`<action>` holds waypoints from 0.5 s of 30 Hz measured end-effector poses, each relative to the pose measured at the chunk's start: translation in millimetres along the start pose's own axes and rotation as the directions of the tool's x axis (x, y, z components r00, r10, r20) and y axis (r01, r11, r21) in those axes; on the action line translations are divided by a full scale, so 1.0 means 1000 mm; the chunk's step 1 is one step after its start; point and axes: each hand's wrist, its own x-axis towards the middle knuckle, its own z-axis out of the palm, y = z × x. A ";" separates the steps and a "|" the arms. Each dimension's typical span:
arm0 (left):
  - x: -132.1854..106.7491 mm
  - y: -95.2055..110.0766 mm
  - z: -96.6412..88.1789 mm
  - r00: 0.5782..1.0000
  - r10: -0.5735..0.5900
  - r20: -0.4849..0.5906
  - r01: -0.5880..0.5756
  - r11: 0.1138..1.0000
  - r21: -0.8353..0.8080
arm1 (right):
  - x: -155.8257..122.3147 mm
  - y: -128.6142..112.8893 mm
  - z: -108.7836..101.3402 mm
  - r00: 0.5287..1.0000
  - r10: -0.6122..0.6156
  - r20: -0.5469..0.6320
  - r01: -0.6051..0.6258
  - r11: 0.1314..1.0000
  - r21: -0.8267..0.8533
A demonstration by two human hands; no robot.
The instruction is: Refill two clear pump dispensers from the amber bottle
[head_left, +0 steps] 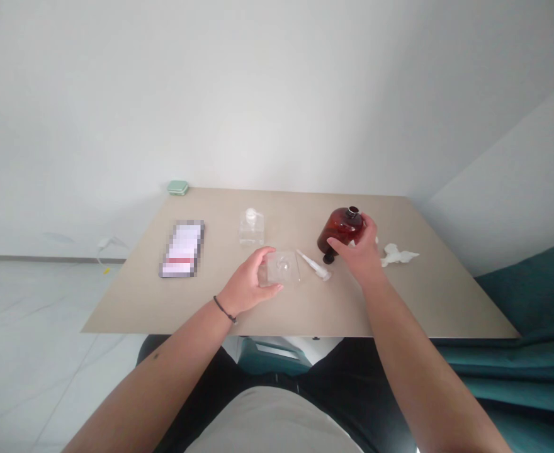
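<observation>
Gently, we are wrapping the fingers of our right hand around a glossy amber bottle, gripping its rounded shoulder as it leans with its narrow, dark-rimmed neck tipping up and to the right. Our left hand is curving, half closed, against the edge of a thin, square, clear plastic tray, with the fingertips touching its near corner and a small rounded shape showing at its centre. A black cord bracelet is circling our left wrist.

Between our hands, just beside the tray, a white pump dispenser is lying on its side, its slim tube stretching away from the pump head. Behind the tray, a clear, square-shouldered bottle with a white cap is standing upright. Crumpled white tissue is lying to the right of the amber bottle, and a flat, pixel-blurred rectangular object is lying well to the left. All of these are resting on a matte beige tabletop, while a small pale green box is sitting at its far edge.
</observation>
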 end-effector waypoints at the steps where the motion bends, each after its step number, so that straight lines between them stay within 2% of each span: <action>1: 0.000 0.000 0.000 1.000 -0.003 0.003 0.003 1.000 -0.009 | 0.000 0.001 0.001 1.000 0.009 -0.003 -0.009 1.000 0.003; 5: 0.001 -0.002 0.000 1.000 -0.001 0.009 0.001 1.000 -0.025 | 0.002 0.006 0.003 0.997 0.044 -0.062 -0.041 0.998 0.048; 8: 0.001 -0.003 0.000 1.000 -0.003 0.018 0.004 1.000 -0.029 | 0.003 0.007 0.003 0.996 0.029 -0.087 -0.022 0.996 0.086; 15: 0.001 -0.001 -0.001 1.000 -0.010 0.020 0.010 0.999 -0.034 | 0.007 -0.012 -0.009 0.986 -0.032 -0.166 0.081 0.952 0.295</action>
